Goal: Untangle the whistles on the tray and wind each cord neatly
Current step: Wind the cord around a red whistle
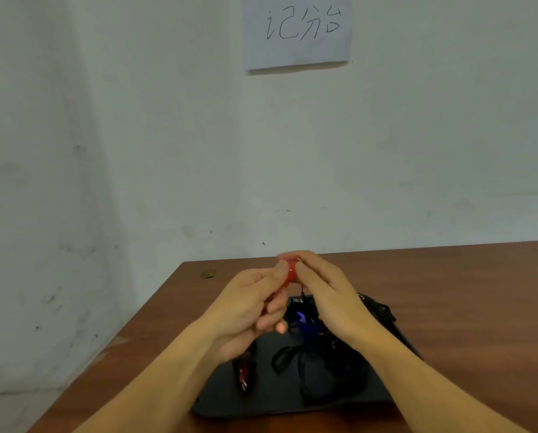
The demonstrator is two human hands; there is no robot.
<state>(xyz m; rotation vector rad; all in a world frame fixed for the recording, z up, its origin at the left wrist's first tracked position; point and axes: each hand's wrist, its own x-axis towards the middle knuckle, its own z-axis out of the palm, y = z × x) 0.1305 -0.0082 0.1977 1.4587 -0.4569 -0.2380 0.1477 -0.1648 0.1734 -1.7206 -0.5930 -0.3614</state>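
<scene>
Seen from the head camera, the person is holding a red whistle (290, 271) up above the black tray (261, 398), pinched between both hands. The left hand (252, 303) is gripping it from the left side with thumb up and fingers curled in under it; the right hand (319, 285) is closing its fingertips on it from the right and over the top. Both grips are narrow, with the whistle filling them.

A thin black cord (302, 292) is hanging straight down from the grip toward the tray. Below the grip, a little toward the right wrist, a blue whistle (305, 323) is lying in a heap of dark cords (296, 360). Below the left wrist another red whistle (246, 371) is resting on the tray, pointing toward the person.

I judge the coming move depends on that downward cord: the tangle is lying under and slightly right of the grip, so the right hand is nearer to follow it down.
</scene>
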